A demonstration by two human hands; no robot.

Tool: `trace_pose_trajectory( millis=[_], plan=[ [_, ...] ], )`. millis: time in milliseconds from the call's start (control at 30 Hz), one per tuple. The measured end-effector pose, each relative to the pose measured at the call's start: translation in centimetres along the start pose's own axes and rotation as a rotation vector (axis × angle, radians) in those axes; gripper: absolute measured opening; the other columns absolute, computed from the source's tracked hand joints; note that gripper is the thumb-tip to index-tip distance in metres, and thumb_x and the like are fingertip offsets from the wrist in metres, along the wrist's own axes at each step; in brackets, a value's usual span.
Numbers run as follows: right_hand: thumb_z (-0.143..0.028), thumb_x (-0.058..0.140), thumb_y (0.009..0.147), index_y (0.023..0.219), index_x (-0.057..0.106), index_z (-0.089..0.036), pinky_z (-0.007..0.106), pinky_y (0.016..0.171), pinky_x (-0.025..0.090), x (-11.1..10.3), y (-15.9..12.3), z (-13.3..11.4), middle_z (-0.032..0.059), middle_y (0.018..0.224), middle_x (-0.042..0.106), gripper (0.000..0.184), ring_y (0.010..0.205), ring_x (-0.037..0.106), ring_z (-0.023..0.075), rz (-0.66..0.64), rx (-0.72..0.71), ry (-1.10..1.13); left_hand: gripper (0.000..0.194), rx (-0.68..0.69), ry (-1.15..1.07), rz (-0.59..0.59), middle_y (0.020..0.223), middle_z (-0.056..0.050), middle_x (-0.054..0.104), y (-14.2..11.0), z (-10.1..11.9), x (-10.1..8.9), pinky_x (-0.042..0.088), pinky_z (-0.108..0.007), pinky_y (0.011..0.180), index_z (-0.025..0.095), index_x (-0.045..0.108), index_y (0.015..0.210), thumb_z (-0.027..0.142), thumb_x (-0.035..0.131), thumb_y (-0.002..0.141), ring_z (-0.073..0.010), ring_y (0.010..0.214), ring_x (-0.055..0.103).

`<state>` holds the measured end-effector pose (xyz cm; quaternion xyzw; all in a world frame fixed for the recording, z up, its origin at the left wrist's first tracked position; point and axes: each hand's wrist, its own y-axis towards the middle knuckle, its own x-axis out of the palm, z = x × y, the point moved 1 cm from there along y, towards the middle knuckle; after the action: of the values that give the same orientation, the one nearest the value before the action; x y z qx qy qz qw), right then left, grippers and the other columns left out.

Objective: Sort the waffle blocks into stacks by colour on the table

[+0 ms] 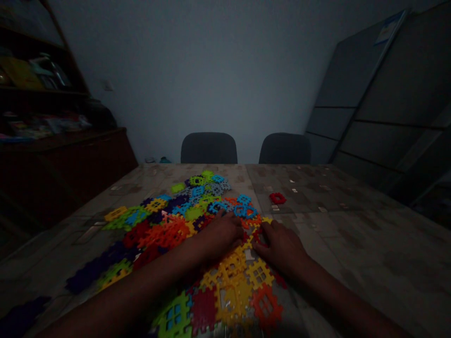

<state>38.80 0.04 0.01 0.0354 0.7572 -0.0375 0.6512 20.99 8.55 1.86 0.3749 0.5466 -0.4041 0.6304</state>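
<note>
A pile of colourful plastic interlocking building pieces [172, 230] with notched edges spreads over the middle and left of the table. My left hand [223, 233] rests over the pile, its fingers curled down among the pieces; what they hold, if anything, is hidden. Close to it on the right, my right hand [283, 244] has its thumb and fingers closed round a red open-centred piece [260, 238]. Below the hands lie yellow window pieces [260, 274], an orange window piece [267, 305], a dark red square [204, 310] and a green window piece [173, 317].
Apart from the pile, a red ring-shaped piece [277, 198] lies on the patterned tabletop [352, 234]. Two dark chairs [209, 148] stand at the far edge before a wall. A shelf cabinet [63, 155] is at left, a tall grey cabinet [352, 84] at right. The room is dim.
</note>
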Motion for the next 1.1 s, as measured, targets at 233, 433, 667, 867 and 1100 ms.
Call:
trace_pose_trajectory(
  millis=[233,433,667,867,1100],
  plan=[
    [-0.031,0.064,0.079,0.125,0.058,-0.016,0.036,0.081,0.045,0.0,-0.9,2.9,0.0136,0.112,0.065,0.048,0.097,0.060,0.0280,-0.055,-0.275,0.185,0.014,-0.033,0.121,-0.089,0.103,-0.010,0.069,1.6,-0.5,-0.1,0.043,-0.043,0.088,0.021,0.071,0.099,0.023,0.059,0.091,-0.0291,0.101,0.061],
    [-0.019,0.060,0.075,0.138,0.051,-0.016,0.044,0.097,0.042,-0.3,-2.3,8.3,0.0171,0.130,0.059,0.063,0.115,0.055,0.0316,-0.045,-0.313,0.251,0.015,-0.038,0.198,-0.189,0.107,-0.016,0.067,3.5,0.6,-1.2,0.047,-0.047,0.087,0.017,0.074,0.096,0.019,0.067,0.082,-0.0324,0.099,0.062],
    [-0.026,0.061,0.079,0.123,0.063,-0.015,0.045,0.096,0.044,-0.7,-2.9,9.2,0.0154,0.121,0.064,0.045,0.108,0.058,0.0303,-0.065,-0.249,0.350,0.014,0.000,0.211,-0.180,0.098,-0.011,0.068,4.0,-0.3,-1.0,0.049,-0.040,0.081,0.020,0.073,0.090,0.017,0.067,0.077,-0.0290,0.090,0.064],
    [-0.019,0.069,0.072,0.127,0.059,-0.017,0.041,0.095,0.043,-0.5,-2.9,8.8,0.0123,0.120,0.063,0.056,0.107,0.055,0.0281,-0.067,-0.236,0.313,0.005,0.064,0.188,-0.125,0.090,-0.009,0.070,3.9,-0.8,-0.6,0.047,-0.037,0.077,0.019,0.070,0.080,0.017,0.068,0.076,-0.0274,0.086,0.064],
    [-0.014,0.065,0.074,0.124,0.060,-0.016,0.041,0.098,0.042,0.0,-2.7,10.2,0.0119,0.121,0.062,0.050,0.110,0.055,0.0270,-0.078,-0.316,0.367,0.010,0.132,0.159,-0.082,0.088,-0.005,0.072,4.0,-1.4,-0.3,0.043,-0.031,0.081,0.023,0.071,0.081,0.014,0.072,0.075,-0.0226,0.087,0.064]
  ],
)
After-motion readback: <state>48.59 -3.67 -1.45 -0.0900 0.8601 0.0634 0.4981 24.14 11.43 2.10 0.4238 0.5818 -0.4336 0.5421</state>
